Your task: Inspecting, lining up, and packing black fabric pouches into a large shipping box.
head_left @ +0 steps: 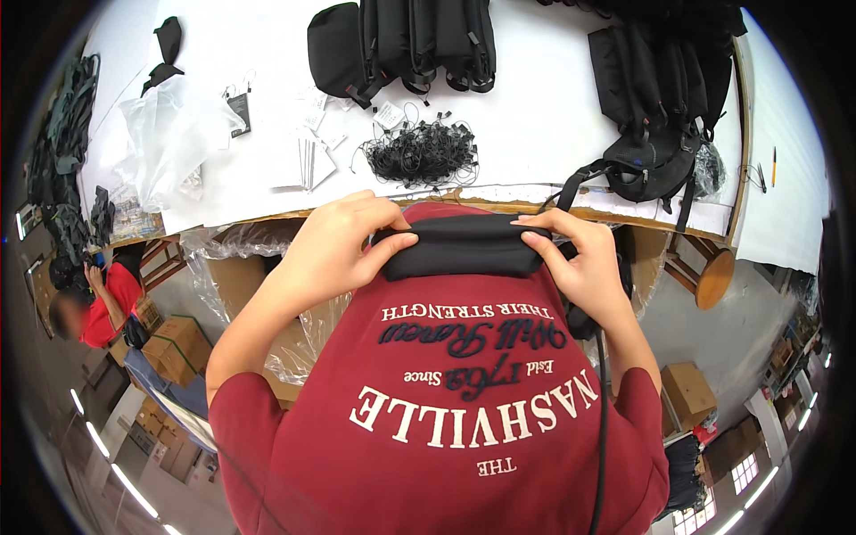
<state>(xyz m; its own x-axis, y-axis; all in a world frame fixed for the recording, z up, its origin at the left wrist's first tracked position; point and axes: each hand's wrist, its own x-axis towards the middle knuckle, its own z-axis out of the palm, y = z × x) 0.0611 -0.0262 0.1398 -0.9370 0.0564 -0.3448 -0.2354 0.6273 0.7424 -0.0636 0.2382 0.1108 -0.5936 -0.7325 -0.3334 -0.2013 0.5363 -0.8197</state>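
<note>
A black fabric pouch (459, 247) is stretched sideways in front of my chest, just off the table's near edge. My left hand (343, 242) pinches its left end between thumb and fingers. At the opposite end, my right hand (581, 260) pinches the upper corner the same way. The pouch looks soft and flat, with a fold along its top; its far side is hidden. Beyond it on the white table (259, 201) lies a tangled heap of black tag strings (421, 152). White cards (303, 162) are stacked to the left of that heap.
Black bags (428, 45) stand in a row at the back, with more black bags (651, 85) at right. A clear plastic bag (169, 134) lies at left. Below the table are a wooden stool (713, 278) and cardboard boxes (178, 348). A person in red (111, 308) is at far left.
</note>
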